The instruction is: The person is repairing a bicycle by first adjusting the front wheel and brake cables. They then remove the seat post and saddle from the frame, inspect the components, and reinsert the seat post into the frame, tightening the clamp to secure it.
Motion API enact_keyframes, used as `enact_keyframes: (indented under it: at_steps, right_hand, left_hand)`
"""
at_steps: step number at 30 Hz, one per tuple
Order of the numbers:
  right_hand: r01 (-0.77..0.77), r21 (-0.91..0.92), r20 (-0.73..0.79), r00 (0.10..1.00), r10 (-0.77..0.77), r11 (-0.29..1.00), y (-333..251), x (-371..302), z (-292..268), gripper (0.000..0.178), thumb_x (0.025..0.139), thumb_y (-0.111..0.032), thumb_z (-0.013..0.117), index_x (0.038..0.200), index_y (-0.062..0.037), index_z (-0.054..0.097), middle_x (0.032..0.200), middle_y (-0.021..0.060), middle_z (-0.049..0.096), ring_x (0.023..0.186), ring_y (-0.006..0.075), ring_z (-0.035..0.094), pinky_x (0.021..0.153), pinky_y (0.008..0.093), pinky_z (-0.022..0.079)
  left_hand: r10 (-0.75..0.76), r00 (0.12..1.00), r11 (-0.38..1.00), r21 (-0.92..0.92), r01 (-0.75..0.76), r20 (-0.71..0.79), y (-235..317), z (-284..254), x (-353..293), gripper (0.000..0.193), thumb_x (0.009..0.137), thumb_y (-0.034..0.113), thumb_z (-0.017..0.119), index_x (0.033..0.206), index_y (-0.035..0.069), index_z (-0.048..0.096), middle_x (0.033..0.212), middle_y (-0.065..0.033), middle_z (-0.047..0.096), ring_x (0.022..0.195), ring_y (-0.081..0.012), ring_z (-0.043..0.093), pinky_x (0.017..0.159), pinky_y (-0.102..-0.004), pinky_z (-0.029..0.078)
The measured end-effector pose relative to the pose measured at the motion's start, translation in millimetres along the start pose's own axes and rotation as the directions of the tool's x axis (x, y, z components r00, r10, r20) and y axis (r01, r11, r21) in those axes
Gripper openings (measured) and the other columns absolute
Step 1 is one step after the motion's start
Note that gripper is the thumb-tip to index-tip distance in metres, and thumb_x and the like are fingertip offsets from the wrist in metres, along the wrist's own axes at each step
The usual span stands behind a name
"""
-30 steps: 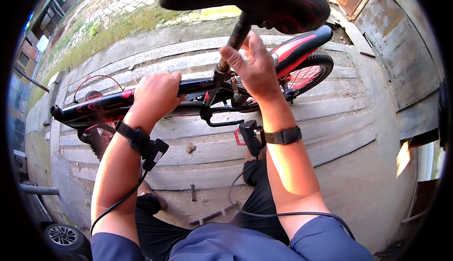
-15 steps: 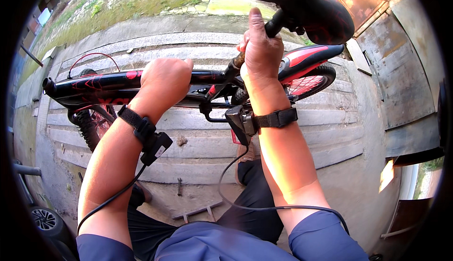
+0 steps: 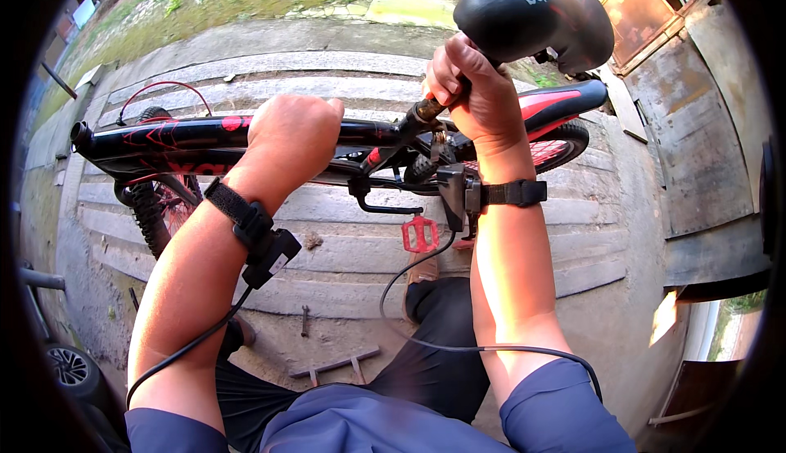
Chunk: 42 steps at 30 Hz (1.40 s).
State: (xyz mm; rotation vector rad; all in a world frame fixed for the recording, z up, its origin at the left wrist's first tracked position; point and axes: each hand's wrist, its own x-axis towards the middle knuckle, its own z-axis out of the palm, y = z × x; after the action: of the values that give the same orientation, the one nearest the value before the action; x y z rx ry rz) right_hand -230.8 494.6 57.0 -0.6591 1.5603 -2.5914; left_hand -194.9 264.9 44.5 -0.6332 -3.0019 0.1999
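Note:
A black and red bicycle point(image 3: 180, 138) stands side-on in front of me on a concrete yard. My left hand point(image 3: 291, 130) is closed over its top tube. My right hand point(image 3: 475, 85) grips the seat post just under the black saddle point(image 3: 532, 11), which is raised above the frame. Both wrists wear black strapped devices with cables running back to me. The red pedal point(image 3: 419, 232) hangs below the frame, between my forearms. The rear wheel point(image 3: 561, 146) shows behind my right wrist; the front wheel point(image 3: 160, 203) is partly hidden by my left forearm.
Concrete slabs point(image 3: 344, 248) lie under the bike, with a grassy strip point(image 3: 246, 3) beyond. A weathered wooden wall point(image 3: 704, 142) stands on the right. A small wheel point(image 3: 70, 367) sits at the lower left. Bits of metal scrap point(image 3: 336, 365) lie by my feet.
The saddle and post have moved up and to the right with my right hand. My left hand has stayed on the top tube while the view closed in on the bike.

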Motion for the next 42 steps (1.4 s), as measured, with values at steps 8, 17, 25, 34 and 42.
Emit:
enact_keyframes:
  at_steps: [8,17,25,34,42]
  right_hand:
    - [0.041,-0.088,-0.304,0.950,-0.066,0.995,6.6,1.2,25.0,0.030,0.093,-0.026,0.069,0.070,-0.0146,0.052,0.055,-0.0033,0.038,0.047,0.0120,0.040,0.055,0.0317,0.040]
    - [0.174,-0.381,-0.595,0.705,-0.385,0.908,28.3,17.1,34.5,0.036,0.095,-0.024,0.067,0.066,-0.0076,0.054,0.055,-0.0019,0.052,0.042,0.0086,0.047,0.042,0.0260,0.038]
    - [0.098,-0.052,-0.278,0.954,-0.108,0.994,6.2,3.7,20.6,0.033,0.094,-0.019,0.067,0.068,-0.0123,0.049,0.051,-0.0031,0.037,0.042,0.0102,0.038,0.045,0.0295,0.037]
    - [0.133,-0.032,-0.332,0.933,-0.136,0.991,9.1,6.8,19.2,0.025,0.093,-0.015,0.068,0.074,-0.0081,0.052,0.053,-0.0017,0.045,0.042,0.0092,0.043,0.042,0.0265,0.037]
    - [0.158,-0.360,-0.595,0.720,-0.356,0.920,24.4,17.4,30.7,0.037,0.094,-0.027,0.070,0.067,-0.0058,0.057,0.056,-0.0022,0.053,0.046,0.0068,0.046,0.043,0.0254,0.035]
  left_hand:
    - [-0.007,1.000,1.000,0.008,0.007,0.014,0.5,-1.7,-0.6,0.027,0.078,0.024,0.078,0.093,0.007,0.065,0.085,-0.0116,0.071,0.081,-0.0313,0.071,0.072,-0.0426,0.057]
    - [-0.023,0.999,1.000,0.004,0.023,0.033,2.9,-3.8,0.8,0.025,0.078,0.023,0.076,0.094,0.007,0.065,0.086,-0.0123,0.071,0.083,-0.0315,0.071,0.072,-0.0431,0.057]
    - [-0.022,0.999,1.000,0.014,0.022,0.048,6.5,-7.6,1.2,0.024,0.079,0.022,0.074,0.095,0.007,0.065,0.084,-0.0122,0.072,0.082,-0.0315,0.072,0.072,-0.0430,0.057]
    - [-0.029,0.998,0.999,0.015,0.028,0.050,8.0,-4.2,3.0,0.024,0.078,0.024,0.076,0.092,0.007,0.065,0.084,-0.0120,0.072,0.081,-0.0319,0.071,0.071,-0.0431,0.057]
    - [-0.041,0.996,0.999,0.006,0.041,0.076,8.9,-8.7,3.3,0.025,0.079,0.024,0.075,0.094,0.007,0.065,0.085,-0.0123,0.071,0.083,-0.0315,0.071,0.072,-0.0431,0.056]
